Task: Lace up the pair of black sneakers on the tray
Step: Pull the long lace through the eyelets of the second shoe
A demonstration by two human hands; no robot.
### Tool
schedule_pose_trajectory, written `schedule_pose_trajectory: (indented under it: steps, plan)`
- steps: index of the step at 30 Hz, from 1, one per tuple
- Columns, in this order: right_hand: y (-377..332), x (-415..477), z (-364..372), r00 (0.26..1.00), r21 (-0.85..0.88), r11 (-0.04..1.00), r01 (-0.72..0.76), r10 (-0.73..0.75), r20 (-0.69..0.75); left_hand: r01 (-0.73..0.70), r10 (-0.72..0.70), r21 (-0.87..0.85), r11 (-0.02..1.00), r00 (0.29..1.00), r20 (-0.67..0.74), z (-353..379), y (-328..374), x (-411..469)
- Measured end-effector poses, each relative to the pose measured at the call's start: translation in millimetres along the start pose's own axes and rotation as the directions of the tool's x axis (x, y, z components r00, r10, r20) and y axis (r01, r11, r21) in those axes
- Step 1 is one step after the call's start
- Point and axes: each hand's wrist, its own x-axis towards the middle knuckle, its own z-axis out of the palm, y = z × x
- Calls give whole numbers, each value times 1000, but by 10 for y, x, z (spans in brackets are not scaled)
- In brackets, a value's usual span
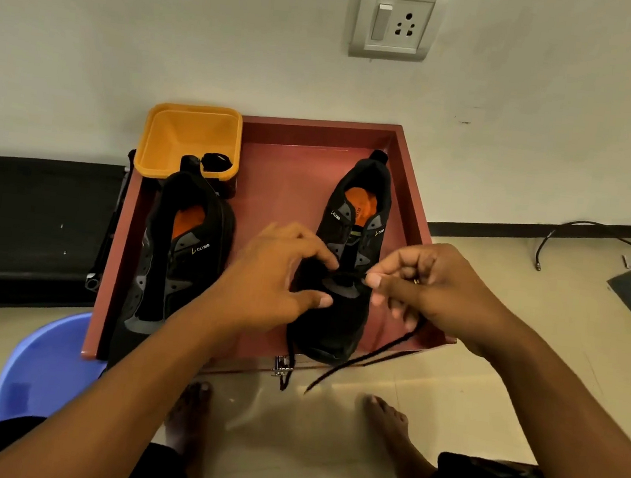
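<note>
Head: right grip (pixel 429 286) pinches lace (pixel 368 355) beside sneaker (pixel 336 326); left grip (pixel 263 272), half-open, holds sneaker.

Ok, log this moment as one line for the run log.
step: lacing right sneaker | left hand: holds it at eyelets | right hand: pinches lace | left sneaker: unlaced | both on tray
</note>
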Motion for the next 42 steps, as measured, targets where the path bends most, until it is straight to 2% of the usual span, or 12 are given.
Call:
schedule_pose_trajectory:
  steps: [2, 4, 8, 12, 14, 20, 23, 25, 29, 34, 39, 42]
  plan:
    - [-25, 77, 95, 999, 43, 998, 36, -37, 24, -61, 57, -115, 992, 998, -33, 32, 125, -6]
    - [-35, 136, 121, 998, 35, 999, 42, -44, 46, 9, -20, -182, 983, 998, -61, 4, 114, 34]
    - [17, 164, -74, 999, -52, 999, 3, -1, 32, 205, -205, -2, 979, 979, -16, -214, -163, 86]
    - [6, 235, 35, 999, 13, 1000, 19, -19, 36, 40, -40, 52, 998, 999, -4, -137, -42, 39]
    - [1, 284, 134, 997, 24, 999, 33, -34, 74, -38, 38, -11, 999, 999, -21, -59, 67, 60]
    - [52, 269, -59, 998, -57, 998, -10, 14, 66, 165, -165, -2, 986, 986, 17, -266, -153, 105]
    - [42, 303, 58, 997, 18, 1000, 17, -18, 74, 118, -115, -158, 980, 993, 28, -174, -10, 110]
    - [35, 324, 122, 995, 35, 999, 30, -33, 91, 90, -87, -163, 982, 996, 25, -128, 62, 143]
    - [45, 298, -95, 998, -32, 999, 22, -20, 54, 164, -166, -104, 981, 986, -9, -277, -108, 174]
    - [33, 340, 35, 997, 45, 998, 53, -55, 45, 96, -88, -263, 960, 995, 40, -128, 73, 170]
    - [29, 342, -176, 998, -50, 998, 47, -44, 47, 166, -173, -217, 962, 985, -17, -239, -123, 229]
    - [19, 343, -189, 998, -40, 997, 65, -65, 6, 150, -151, -321, 935, 988, 21, -211, -54, 190]
